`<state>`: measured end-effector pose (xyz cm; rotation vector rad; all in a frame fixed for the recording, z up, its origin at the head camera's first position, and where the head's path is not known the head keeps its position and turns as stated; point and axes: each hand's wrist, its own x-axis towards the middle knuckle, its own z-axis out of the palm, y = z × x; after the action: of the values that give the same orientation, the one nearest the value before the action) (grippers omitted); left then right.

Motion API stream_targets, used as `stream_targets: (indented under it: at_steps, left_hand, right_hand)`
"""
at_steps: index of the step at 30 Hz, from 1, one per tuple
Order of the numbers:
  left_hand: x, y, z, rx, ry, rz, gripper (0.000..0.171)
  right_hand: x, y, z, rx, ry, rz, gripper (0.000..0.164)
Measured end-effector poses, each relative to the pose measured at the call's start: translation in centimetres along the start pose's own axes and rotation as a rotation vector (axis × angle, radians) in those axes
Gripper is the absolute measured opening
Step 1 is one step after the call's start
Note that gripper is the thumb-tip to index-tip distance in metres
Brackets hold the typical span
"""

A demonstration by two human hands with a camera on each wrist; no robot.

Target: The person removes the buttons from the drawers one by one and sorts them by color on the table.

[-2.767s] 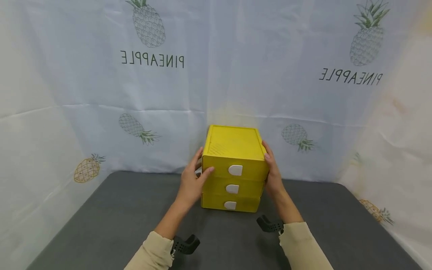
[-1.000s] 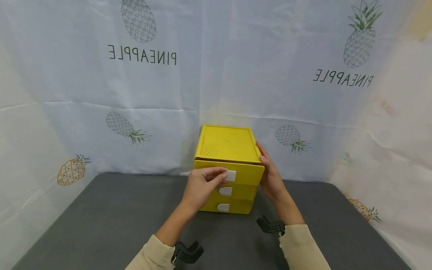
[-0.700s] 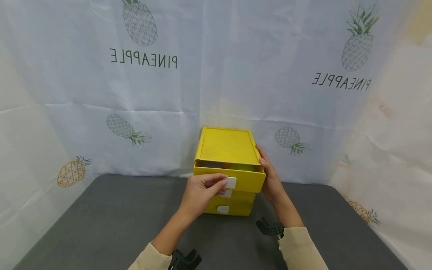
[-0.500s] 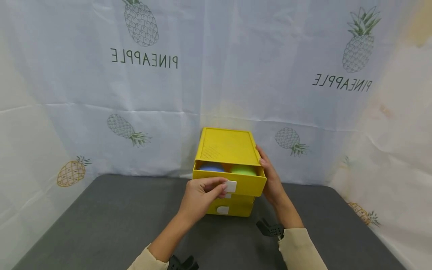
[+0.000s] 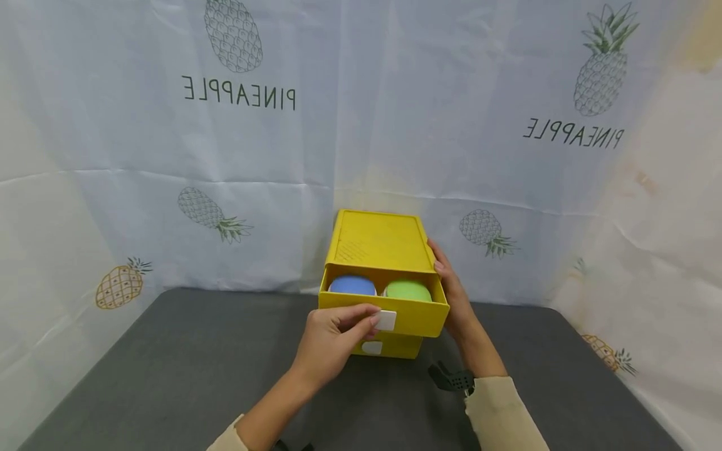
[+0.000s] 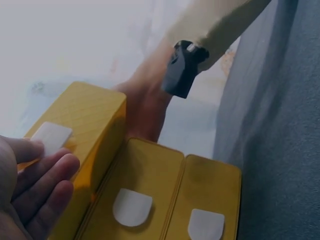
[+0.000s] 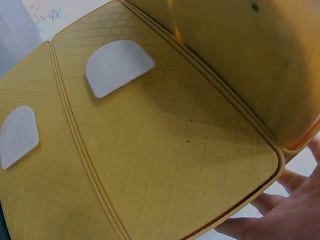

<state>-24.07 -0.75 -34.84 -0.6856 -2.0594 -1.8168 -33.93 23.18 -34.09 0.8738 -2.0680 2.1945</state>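
Note:
A yellow three-drawer desktop organizer (image 5: 380,241) stands at the back of the table, its top drawer (image 5: 420,319) pulled well out. My left hand (image 5: 327,341) pinches that drawer's white tab handle (image 5: 387,321) between thumb and fingers. Inside the drawer sit a rounded blue-topped thing (image 5: 352,285) on the left and a rounded green-topped one (image 5: 408,290) on the right; their lower parts are hidden. Against the organizer's right side lies my right hand (image 5: 455,300), its fingers stretched along the wall. In the right wrist view, the middle drawer front (image 7: 185,135) is flush with the body.
The grey table (image 5: 197,369) spreads out in front and to both sides. Behind it hangs a pale cloth (image 5: 395,125) printed with pineapples, close to the organizer's back. Black wrist straps show on the forearms, such as the right wrist strap (image 5: 451,378).
My left hand has gone from the organizer's left side to the top tab and drawn the top drawer toward me, uncovering the blue and green things. The right hand stays at the right side.

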Motion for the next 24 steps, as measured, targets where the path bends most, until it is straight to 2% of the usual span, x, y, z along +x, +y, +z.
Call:
stream_targets:
  at_steps: [12, 18, 24]
  left_hand:
    - [-1.7, 1.0, -0.1, -0.048, -0.041, 0.006, 0.018]
    - [-2.5, 1.3, -0.1, -0.05, -0.052, 0.023, 0.018]
    - [-3.3, 1.4, -0.3, -0.042, -0.089, 0.014, 0.02]
  right_hand:
    - [0.0, -0.2, -0.1, 0.022, -0.006, -0.021, 0.056]
    - [-0.1, 0.1, -0.7, 0.033, 0.017, -0.077, 0.051]
    - [-0.2, 0.2, -0.9, 0.044, -0.009, -0.081, 0.051]
